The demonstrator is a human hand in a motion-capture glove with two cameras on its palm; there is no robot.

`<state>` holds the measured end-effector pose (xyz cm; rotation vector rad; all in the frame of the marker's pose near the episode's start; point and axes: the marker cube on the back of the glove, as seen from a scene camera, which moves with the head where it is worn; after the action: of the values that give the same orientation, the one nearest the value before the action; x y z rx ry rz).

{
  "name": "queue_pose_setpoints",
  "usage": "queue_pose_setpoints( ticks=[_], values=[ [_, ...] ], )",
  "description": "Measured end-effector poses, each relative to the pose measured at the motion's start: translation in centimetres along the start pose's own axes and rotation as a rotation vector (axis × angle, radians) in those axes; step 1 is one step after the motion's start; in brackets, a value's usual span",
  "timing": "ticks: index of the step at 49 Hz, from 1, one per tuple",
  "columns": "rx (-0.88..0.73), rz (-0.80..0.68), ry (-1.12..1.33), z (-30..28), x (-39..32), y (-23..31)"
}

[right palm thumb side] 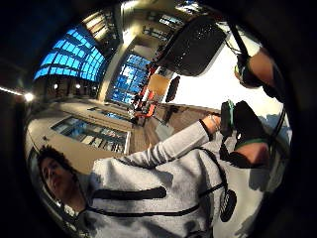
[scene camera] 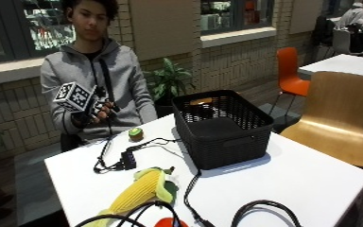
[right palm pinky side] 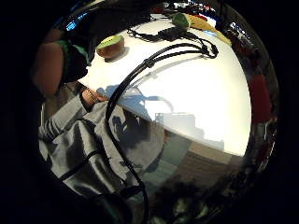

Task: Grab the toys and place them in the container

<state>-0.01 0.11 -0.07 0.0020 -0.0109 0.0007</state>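
The outside view shows a person in a grey hoodie (scene camera: pixel 90 71) who sits behind a white table (scene camera: pixel 307 179) and holds the gloved right hand (scene camera: pixel 98 109) up in the air, in front of the chest and well above the tabletop. The fingers of this hand look loosely curled and I see nothing between them, though the view of them is small, so the hand probably holds nothing. Below the hand and a little toward the basket, a kiwi half toy (scene camera: pixel 135 134) lies on the table near the person's edge; the little finger side palm view shows it too, with its green cut face up, near the table edge. Further from the hand, on the far side of the kiwi half toy, a black basket (scene camera: pixel 222 130) stands upright on the table. At least one small object lies at its bottom, but I cannot tell what it is. On the side of the table far from the hand lies a corn cob toy (scene camera: pixel 141 191), yellow with green leaves, well apart from the basket. Just beside the tip of the corn, at the picture's edge, a small part of a red toy (scene camera: pixel 169 222) shows.
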Motion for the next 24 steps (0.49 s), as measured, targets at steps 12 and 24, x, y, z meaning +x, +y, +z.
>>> queue_pose_setpoints(
  ticks=[12, 24],
  values=[
    [0.026, -0.006, -0.048, 0.1, 0.2, 0.8],
    [0.048, 0.085, 0.032, 0.9, 0.6, -0.9]
  ],
)
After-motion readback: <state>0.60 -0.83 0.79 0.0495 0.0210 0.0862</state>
